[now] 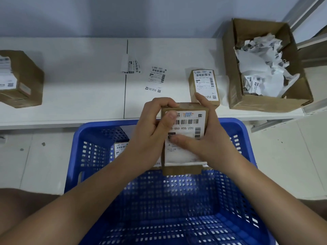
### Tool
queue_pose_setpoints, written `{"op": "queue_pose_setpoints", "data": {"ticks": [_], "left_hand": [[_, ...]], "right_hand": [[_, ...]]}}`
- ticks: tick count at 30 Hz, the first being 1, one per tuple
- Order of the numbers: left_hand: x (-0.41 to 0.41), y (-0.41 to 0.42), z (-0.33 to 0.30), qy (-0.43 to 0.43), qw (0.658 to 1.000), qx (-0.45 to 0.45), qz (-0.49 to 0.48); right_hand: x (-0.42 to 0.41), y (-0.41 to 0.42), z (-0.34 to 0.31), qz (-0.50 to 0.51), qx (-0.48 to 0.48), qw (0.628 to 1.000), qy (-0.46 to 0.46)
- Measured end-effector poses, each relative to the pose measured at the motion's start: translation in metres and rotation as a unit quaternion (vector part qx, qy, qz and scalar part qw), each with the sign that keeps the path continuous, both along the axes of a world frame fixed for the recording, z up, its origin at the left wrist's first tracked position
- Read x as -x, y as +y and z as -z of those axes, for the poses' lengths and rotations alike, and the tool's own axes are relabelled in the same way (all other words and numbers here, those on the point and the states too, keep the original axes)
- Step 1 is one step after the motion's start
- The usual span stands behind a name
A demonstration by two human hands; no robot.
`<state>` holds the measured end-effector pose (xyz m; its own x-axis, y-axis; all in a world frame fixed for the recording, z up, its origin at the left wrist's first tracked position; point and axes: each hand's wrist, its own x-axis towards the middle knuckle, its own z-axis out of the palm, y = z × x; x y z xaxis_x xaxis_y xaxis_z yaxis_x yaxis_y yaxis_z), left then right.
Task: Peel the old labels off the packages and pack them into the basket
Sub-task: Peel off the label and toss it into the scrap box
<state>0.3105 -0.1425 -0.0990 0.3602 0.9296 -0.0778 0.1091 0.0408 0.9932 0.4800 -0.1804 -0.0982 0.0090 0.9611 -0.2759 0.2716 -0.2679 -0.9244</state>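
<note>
**Both hands on one labelled carton**

Gripping a small brown cardboard package [182, 167] from both sides, I hold it upright over the blue perforated plastic basket [159, 200]. My left hand [152, 131] wraps its left edge, fingers curled over the top corner and thumb pressed on the upper left corner of the white printed label [187, 128] stuck to its front. My right hand [205, 137] clasps the right edge, forefinger up behind the top and thumb lying flat across the middle of that label.

Below and left of my left wrist, one more labelled package [121, 147] lies inside the basket against its far wall.

Beyond my hands runs a white shelf [70, 96]. Just past my right forefinger stands a second small brown labelled package [203, 85]. Farther right of it sits one open brown cardboard box [265, 68] full of crumpled white peeled labels [261, 68]. Straight beyond my left hand, two loose label sheets lie on the shelf: one flat [156, 78], one curled [131, 65]. Far off to my left rests one larger brown carton [21, 80] with labels on top.
</note>
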Motion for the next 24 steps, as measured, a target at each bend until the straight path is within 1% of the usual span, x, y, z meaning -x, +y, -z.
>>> {"op": "queue_pose_setpoints", "data": {"ticks": [3, 5, 7, 10, 12, 14, 16, 21, 24], "left_hand": [[0.003, 0.005, -0.004, 0.016, 0.999, -0.024, -0.045], [0.006, 0.01, -0.01, 0.023, 0.996, -0.031, -0.082], [0.007, 0.013, -0.017, 0.022, 0.994, -0.028, -0.102], [0.01, 0.015, -0.023, 0.012, 0.995, 0.0, -0.103], [0.011, 0.016, -0.024, 0.001, 0.996, 0.034, -0.082], [0.012, 0.016, -0.023, 0.005, 0.998, 0.05, -0.043], [0.014, 0.018, -0.021, 0.011, 0.998, 0.063, -0.012], [0.015, 0.017, -0.012, 0.057, 0.992, 0.063, 0.091], [0.013, 0.013, -0.011, 0.06, 0.984, 0.093, 0.137]], "right_hand": [[-0.003, 0.002, 0.006, -0.073, 0.032, 0.997, -0.023], [-0.002, 0.002, 0.004, -0.099, 0.053, 0.993, -0.028], [-0.001, 0.002, 0.002, -0.096, 0.062, 0.993, -0.022], [-0.001, 0.003, -0.002, -0.08, 0.063, 0.995, -0.014], [-0.003, 0.004, -0.001, -0.063, 0.059, 0.996, -0.003], [-0.005, 0.004, 0.0, -0.037, 0.058, 0.998, 0.015], [-0.006, 0.004, -0.001, -0.021, 0.056, 0.998, 0.004], [-0.01, 0.008, -0.006, 0.047, 0.035, 0.998, 0.012], [-0.016, 0.012, -0.008, 0.07, 0.019, 0.997, 0.039]]}}
